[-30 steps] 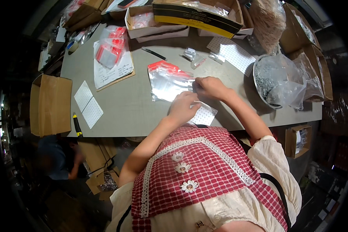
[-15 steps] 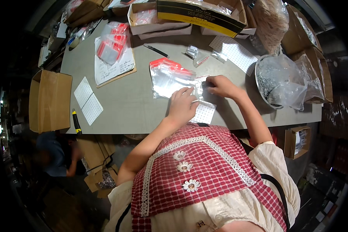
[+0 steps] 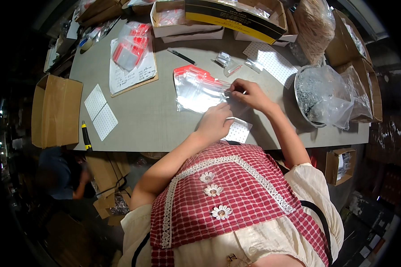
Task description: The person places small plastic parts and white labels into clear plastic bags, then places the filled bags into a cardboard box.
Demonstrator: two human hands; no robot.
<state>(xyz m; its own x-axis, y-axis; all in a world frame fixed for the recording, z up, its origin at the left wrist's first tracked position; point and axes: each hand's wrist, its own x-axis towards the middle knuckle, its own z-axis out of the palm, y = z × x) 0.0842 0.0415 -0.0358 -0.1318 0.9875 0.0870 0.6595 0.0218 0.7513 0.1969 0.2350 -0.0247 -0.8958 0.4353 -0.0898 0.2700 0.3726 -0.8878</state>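
In the head view I see clear bags [image 3: 196, 94] fanned on the worktop [image 3: 147, 118] — the right grip [image 3: 253, 95] seems to pinch their right edge; whether the left grip [image 3: 214, 122] pinches anything, I cannot tell. They look slick — a sideways tug could scatter them.

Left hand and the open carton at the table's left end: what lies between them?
In the head view, white dotted cards lie between the left hand and the open carton, on the grey tabletop, nearer the carton.
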